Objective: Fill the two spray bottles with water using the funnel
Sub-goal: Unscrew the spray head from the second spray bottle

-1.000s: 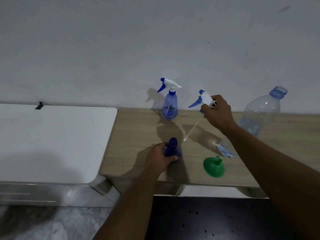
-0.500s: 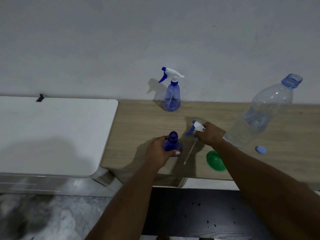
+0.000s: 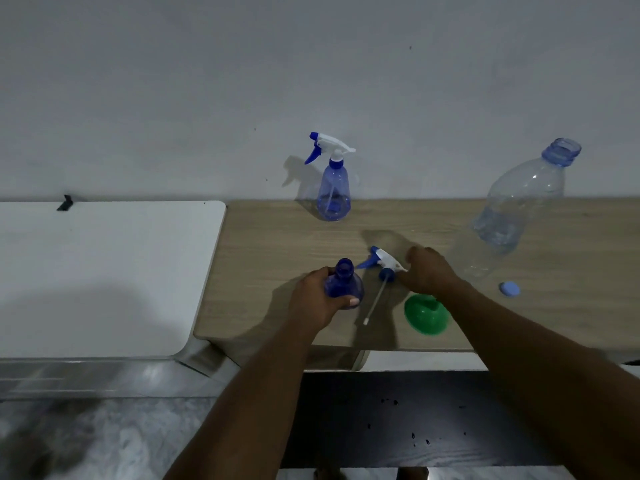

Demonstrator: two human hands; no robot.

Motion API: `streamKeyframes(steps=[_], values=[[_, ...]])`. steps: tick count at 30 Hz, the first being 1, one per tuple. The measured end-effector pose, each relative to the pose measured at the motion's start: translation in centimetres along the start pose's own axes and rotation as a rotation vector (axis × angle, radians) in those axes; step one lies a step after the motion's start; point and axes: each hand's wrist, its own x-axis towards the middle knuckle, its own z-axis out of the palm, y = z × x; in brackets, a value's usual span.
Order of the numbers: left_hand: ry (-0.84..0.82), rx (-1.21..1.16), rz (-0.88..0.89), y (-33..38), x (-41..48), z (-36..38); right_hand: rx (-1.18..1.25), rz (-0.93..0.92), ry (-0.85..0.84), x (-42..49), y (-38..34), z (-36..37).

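Note:
My left hand [image 3: 311,301] grips an uncapped blue spray bottle [image 3: 344,284] standing near the wooden table's [image 3: 277,244] front edge. Its white-and-blue spray head [image 3: 382,265] lies on the table just right of it, the dip tube pointing toward me. My right hand [image 3: 431,273] hovers low at the head's rear end with loosely bent fingers, at most touching it. A green funnel [image 3: 424,318] lies wide end toward me, partly under my right wrist. A second blue spray bottle [image 3: 334,195], head on, stands at the wall.
A large clear water bottle [image 3: 512,216], open and partly filled, stands at the right; its blue cap [image 3: 509,289] lies in front of it. A white table [image 3: 104,271] adjoins on the left. Dark floor lies below the front edge.
My right hand brought the spray head down from mid-air, laid it on the table beside the open bottle and loosened its hold. My left hand kept holding the bottle.

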Motion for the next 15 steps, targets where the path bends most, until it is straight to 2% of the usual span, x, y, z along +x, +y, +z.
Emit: streamKeyframes(steps=[6,12,15], values=[[-0.014,0.008,-0.008,0.3,0.0,0.1,-0.290,0.072,-0.267,-2.2,0.7,1.5],[-0.014,-0.012,-0.013,0.3,-0.1,0.0,-0.355,-0.013,-0.196,-2.8,0.6,2.2],[-0.015,-0.010,-0.020,0.5,-0.1,0.1,-0.233,0.012,-0.187,-2.8,0.3,0.8]])
